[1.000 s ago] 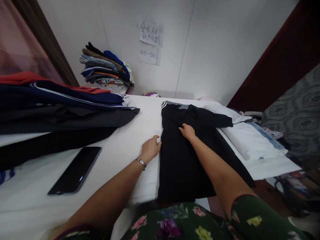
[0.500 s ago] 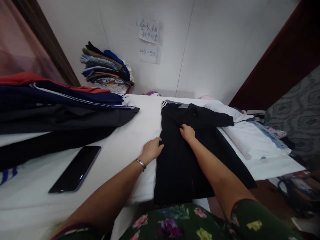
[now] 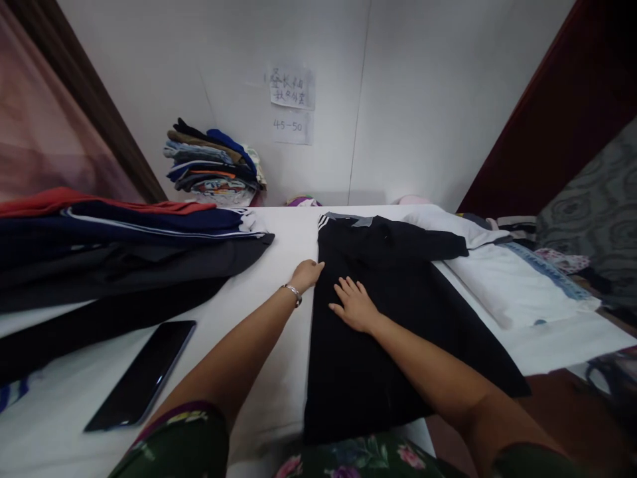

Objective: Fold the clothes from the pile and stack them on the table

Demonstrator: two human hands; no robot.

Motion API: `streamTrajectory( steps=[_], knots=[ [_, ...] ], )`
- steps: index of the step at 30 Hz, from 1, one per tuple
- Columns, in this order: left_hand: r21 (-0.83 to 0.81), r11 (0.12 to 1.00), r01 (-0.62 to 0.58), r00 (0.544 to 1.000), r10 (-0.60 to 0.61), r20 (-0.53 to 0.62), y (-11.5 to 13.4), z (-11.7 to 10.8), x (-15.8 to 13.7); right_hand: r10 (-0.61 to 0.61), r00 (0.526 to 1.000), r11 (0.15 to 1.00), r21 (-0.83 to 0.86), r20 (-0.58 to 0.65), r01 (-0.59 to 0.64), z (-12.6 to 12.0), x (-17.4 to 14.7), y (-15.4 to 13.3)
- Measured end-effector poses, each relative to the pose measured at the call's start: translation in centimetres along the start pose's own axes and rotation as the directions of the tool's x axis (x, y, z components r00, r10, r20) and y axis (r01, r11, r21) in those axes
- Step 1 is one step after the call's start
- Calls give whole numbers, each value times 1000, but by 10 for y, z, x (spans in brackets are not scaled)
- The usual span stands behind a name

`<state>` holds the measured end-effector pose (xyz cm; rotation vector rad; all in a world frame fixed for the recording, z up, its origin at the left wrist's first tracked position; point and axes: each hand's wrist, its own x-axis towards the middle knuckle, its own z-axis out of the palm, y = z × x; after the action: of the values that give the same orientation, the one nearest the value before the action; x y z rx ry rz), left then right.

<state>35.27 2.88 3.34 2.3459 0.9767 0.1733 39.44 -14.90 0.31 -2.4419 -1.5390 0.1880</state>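
White table (image 3: 291, 234). Clothes heap (image 3: 124, 255) along its left side. Black shirt (image 3: 408, 292) lies spread on table's right part, sleeve reaching over white clothes (image 3: 492, 285). Folded stack (image 3: 213, 162) at back left. Right hand (image 3: 355, 307) palm down on shirt, fingers wide. Left hand (image 3: 304, 275) at shirt's left edge, fingers narrow; cannot tell if cloth is pinched. Phone (image 3: 142, 375) near heap. Bracelet (image 3: 297, 295) on left wrist.

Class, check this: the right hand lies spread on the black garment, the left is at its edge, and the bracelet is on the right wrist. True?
Not quite: the head view shows the bracelet on the wrist of the left hand. That hand is at the edge of the garment, and the right hand lies spread on it.
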Motion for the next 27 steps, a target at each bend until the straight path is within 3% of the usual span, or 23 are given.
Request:
streamTrajectory(
  steps=[5,13,15,18,20,23,25,27],
  knots=[
    [9,1000,28,998,-28,-48,13,15,25,6,1000,1000,10,24,-6,4,-3,1],
    [140,990,2,987,21,-161,10,24,6,-11,999,998,59,34,9,-1,-2,0],
    [177,982,-60,974,96,-205,11,23,-1,-10,999,996,89,35,7,-2,-2,0],
    [301,921,-246,909,327,-258,9,26,-13,-6,1000,989,146,23,2,-4,-1,1],
    [366,865,-344,883,431,-188,4,32,-19,-20,1000,980,200,21,15,-4,0,3],
    [414,823,-388,897,441,-36,-6,44,-22,-18,999,935,354,-34,28,-10,5,14],
    [443,812,-381,903,429,-9,-10,48,-22,65,990,877,480,-128,5,-23,9,33],
    [462,804,-374,903,429,-15,-10,49,-22,201,942,842,539,-268,-26,-45,11,62]
  ],
)
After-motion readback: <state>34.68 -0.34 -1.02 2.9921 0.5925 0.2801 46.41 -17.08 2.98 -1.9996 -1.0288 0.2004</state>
